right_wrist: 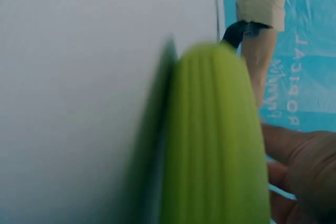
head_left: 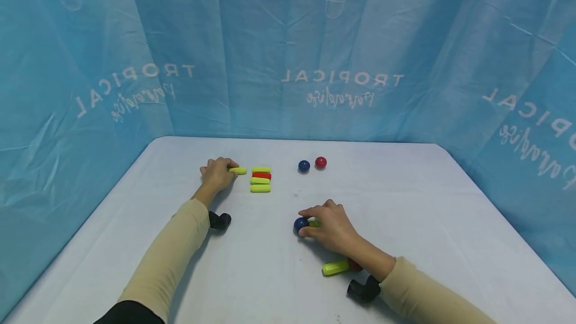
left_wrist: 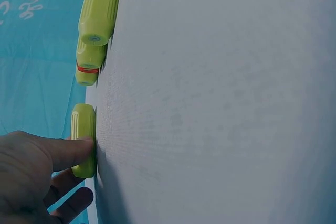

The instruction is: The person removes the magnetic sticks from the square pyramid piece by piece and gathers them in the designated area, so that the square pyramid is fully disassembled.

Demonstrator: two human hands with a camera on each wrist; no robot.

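Observation:
My left hand (head_left: 218, 174) pinches a small yellow-green bar (head_left: 237, 170) at the far left of the table, the thumb (left_wrist: 73, 153) lying against its side. Just right of it is a row of similar bars (head_left: 260, 188), with a red bar (head_left: 261, 175) among them. Nearer the middle, my right hand (head_left: 332, 226) has thumb and index finger curled about a blue ball (head_left: 300, 224). Another yellow-green bar (head_left: 314, 223) shows between those fingers, partly hidden. Under the right wrist lies a ribbed yellow-green bar (head_left: 335, 267), large in the right wrist view, beside a half-hidden reddish thing (head_left: 354, 265).
A second blue ball (head_left: 303, 166) and a red ball (head_left: 320, 162) sit at the back of the white table (head_left: 405, 189). Black wrist mounts (head_left: 363, 289) stick out under the sleeves. A blue printed curtain (head_left: 270, 39) hangs around the table's back and sides.

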